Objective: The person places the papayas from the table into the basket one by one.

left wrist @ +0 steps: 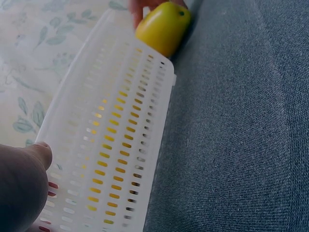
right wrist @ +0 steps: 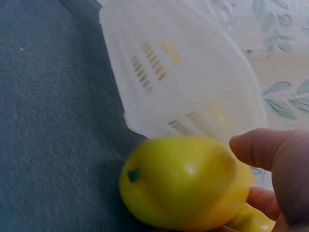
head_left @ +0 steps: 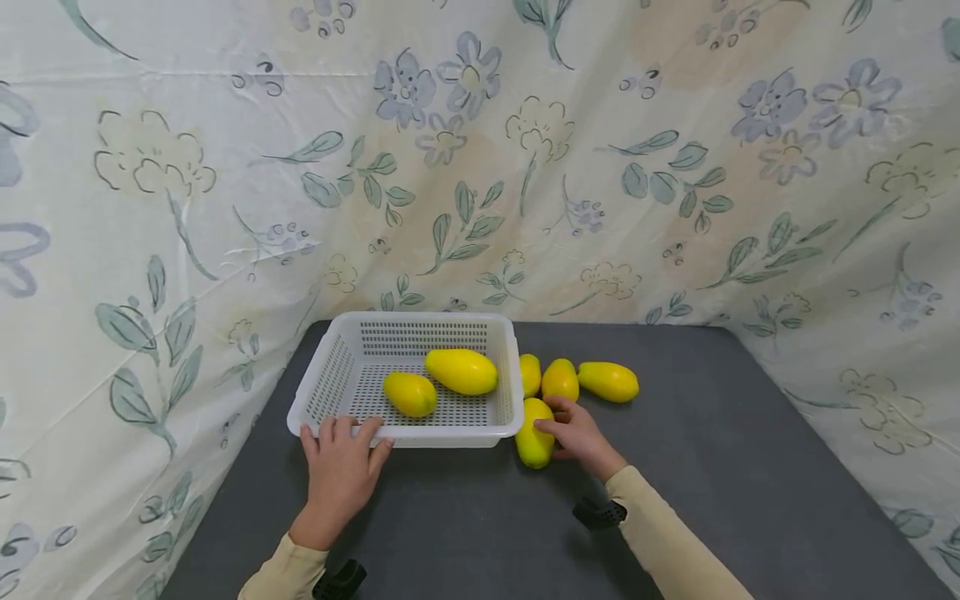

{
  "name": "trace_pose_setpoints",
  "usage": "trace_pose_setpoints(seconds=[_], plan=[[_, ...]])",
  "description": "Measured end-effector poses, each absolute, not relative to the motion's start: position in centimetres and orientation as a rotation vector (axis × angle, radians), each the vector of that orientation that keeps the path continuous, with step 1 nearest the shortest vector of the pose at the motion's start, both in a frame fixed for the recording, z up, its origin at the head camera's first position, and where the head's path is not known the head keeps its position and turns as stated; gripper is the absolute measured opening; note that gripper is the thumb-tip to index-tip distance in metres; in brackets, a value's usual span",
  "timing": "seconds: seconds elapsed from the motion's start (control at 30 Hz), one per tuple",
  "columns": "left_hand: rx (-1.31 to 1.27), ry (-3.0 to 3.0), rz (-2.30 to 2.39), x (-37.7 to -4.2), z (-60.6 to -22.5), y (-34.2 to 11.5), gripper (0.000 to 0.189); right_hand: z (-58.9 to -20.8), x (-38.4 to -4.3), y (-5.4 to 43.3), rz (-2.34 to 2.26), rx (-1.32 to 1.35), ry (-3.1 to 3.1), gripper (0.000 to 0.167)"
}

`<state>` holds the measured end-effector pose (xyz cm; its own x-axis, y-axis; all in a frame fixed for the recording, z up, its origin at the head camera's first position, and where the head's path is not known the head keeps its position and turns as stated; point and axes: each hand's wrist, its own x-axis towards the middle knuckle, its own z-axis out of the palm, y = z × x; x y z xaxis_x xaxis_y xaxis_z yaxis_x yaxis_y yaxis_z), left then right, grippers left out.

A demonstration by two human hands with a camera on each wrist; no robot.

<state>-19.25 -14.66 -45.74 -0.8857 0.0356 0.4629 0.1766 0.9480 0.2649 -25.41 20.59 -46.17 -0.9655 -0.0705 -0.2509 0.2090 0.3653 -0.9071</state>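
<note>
At its front-left rim, my left hand (head_left: 341,469) grips the white plastic basket (head_left: 450,432), thumb outside the wall and fingers over the rim. In the left wrist view, its slotted wall (left wrist: 120,145) shows yellow through the holes. Inside lie two papayas, a smaller papaya (head_left: 410,395) and a longer papaya (head_left: 462,372). My right hand (head_left: 581,435) holds another yellow papaya (head_left: 534,437) between thumb and fingers, just off the basket's front-right corner. The right wrist view shows this papaya's (right wrist: 183,179) dark green stem spot turned away from the palm.
Behind the right hand, three more papayas lie along the basket's right side: one papaya (head_left: 529,375) by the wall, a papaya (head_left: 560,380) beside it and a papaya (head_left: 609,382) farther right. A dark grey cloth covers the table (head_left: 712,467). Floral fabric (head_left: 465,167) hangs behind and at the sides.
</note>
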Motion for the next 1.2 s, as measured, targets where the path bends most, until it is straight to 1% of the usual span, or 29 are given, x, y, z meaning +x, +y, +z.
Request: trace_pose_setpoints(seconds=[0.23, 0.7, 0.97, 1.2], plan=[[-0.157, -2.632, -0.414, -19.3, -45.9, -14.4, 0.035, -46.3, -25.3, 19.8, -1.618, 0.104, 2.420, 0.065], [-0.160, -2.640, -0.421, -19.3, -45.6, -14.3, 0.036, -46.0, -25.1, 20.1, -1.632, 0.090, 2.403, 0.064], [-0.158, -2.642, -0.431, -19.2, -45.6, -14.3, 0.036, -45.4, -24.8, 21.7, -1.642, 0.136, 2.379, 0.064], [-0.155, -2.635, -0.409, -19.2, -45.5, -14.6, 0.037, -44.0, -25.0, 23.9, -1.694, 0.137, 2.343, 0.065]])
